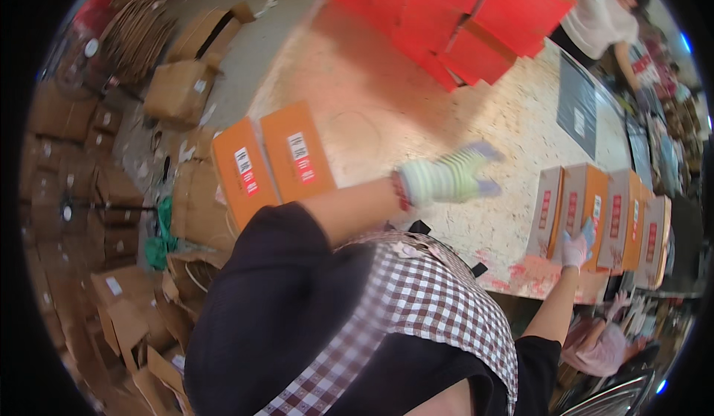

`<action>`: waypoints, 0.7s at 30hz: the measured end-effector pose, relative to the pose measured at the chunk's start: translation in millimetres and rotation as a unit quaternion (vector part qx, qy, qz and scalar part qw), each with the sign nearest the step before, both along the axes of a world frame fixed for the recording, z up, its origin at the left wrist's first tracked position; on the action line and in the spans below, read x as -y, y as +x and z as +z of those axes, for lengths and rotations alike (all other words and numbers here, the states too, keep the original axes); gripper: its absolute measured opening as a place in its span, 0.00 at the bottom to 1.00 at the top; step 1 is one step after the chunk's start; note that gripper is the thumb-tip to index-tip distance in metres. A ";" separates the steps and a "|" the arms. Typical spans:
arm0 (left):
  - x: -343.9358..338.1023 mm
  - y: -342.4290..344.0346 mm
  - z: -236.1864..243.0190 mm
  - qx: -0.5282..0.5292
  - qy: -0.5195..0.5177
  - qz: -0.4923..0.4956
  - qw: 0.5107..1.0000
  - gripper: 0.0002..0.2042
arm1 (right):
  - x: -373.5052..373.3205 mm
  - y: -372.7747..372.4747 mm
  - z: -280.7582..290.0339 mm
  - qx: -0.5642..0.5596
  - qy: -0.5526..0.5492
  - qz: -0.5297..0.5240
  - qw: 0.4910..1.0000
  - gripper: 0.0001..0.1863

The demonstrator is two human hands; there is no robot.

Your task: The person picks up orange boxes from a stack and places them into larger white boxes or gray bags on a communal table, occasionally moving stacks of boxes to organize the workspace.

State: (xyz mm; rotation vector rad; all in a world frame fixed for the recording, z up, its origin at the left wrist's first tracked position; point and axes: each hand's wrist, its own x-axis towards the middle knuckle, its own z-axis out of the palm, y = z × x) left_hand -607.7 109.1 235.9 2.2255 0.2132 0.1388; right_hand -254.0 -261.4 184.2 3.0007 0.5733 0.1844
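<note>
While left hand (446,179) hovers empty — right hand (574,250) touches orange box (584,211).

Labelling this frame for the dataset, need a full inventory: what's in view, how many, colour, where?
orange boxes: two, orange with white and red labels, side by side at the table's left edge
row of boxes: about five, orange and tan, upright along the table's right edge
red boxes: a stack, count unclear, far end of the table
table: one, pale speckled top
grey bags: a few, flat on the table's right
brown cartons: many, floor at left
other person: one, white top, far right
left hand: striped glove, over the table, blurred
right hand: pale glove, on the row of boxes
</note>
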 end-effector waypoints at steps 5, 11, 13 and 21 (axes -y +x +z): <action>-130.7 -260.8 -8.7 -0.021 0.017 0.622 0.783 0.18 | -22.7 21.8 8.0 -0.055 -0.001 -0.063 0.996 0.46; -120.1 -432.5 -145.8 0.039 -0.205 0.731 0.649 0.33 | -195.4 -144.9 -18.5 -0.227 0.290 0.321 0.873 0.19; -115.6 -392.9 -151.9 0.021 -0.145 0.658 0.738 0.37 | -238.5 -189.0 -37.6 -0.357 0.298 0.360 0.809 0.22; -103.8 -186.4 -166.8 0.076 -0.221 0.442 0.866 0.46 | -280.7 -262.2 -51.3 -0.654 0.240 0.145 0.702 0.38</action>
